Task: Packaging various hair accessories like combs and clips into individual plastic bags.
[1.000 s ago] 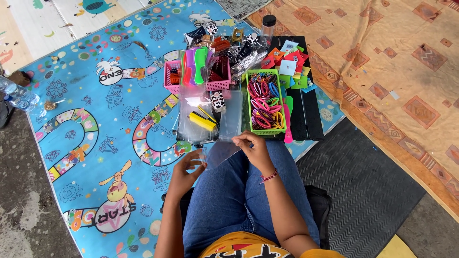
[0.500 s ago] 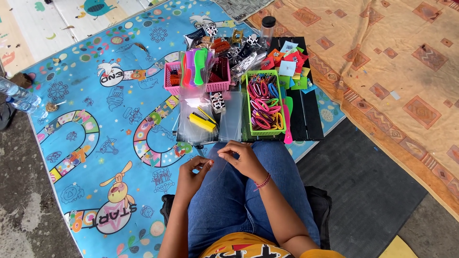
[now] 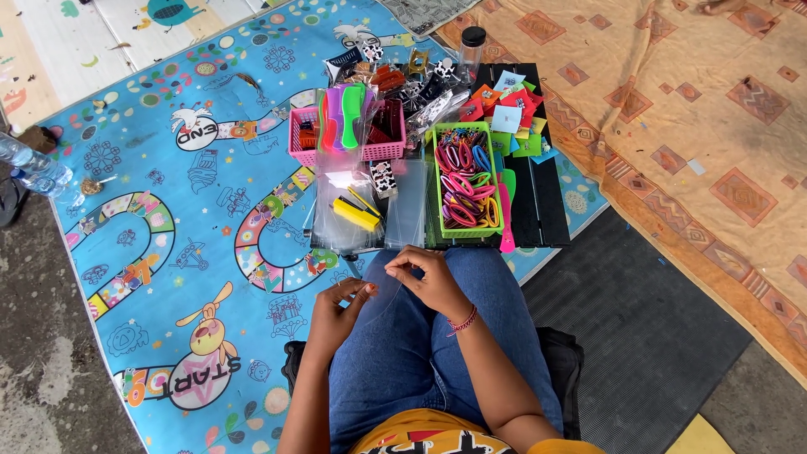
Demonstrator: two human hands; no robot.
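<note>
A: Wide view first: a big blue play mat (image 3: 168,219) printed like a board game, and on it a low black worktop (image 3: 538,210) crowded with stock.

B: Two baskets up there. The green basket (image 3: 465,179) is packed with coloured hair ties, the pink basket (image 3: 346,134) stands combs on end, and a heap of clear sleeves (image 3: 370,214) lies between them, a yellow piece showing through.

A: Down to the lap, blue jeans, and here's the action. The left hand (image 3: 336,313) pinches one edge of a clear plastic pouch (image 3: 382,290), thumb against fingertips.

B: The right hand (image 3: 430,282) is curled over the opposite edge, fingers pressed together on the film. There's a red bracelet (image 3: 462,321) at that wrist.

A: To my eye it's a pouch being worked open at the mouth. To do it well, I'd say keep each pinch right at the lip and slide the two layers against each other, gently.

B: Agreed, thin film clings and creases easily. As for looks: nearly invisible, glossy, and the denim reads straight through it. Whether anything's inside, I can't tell.
</note>
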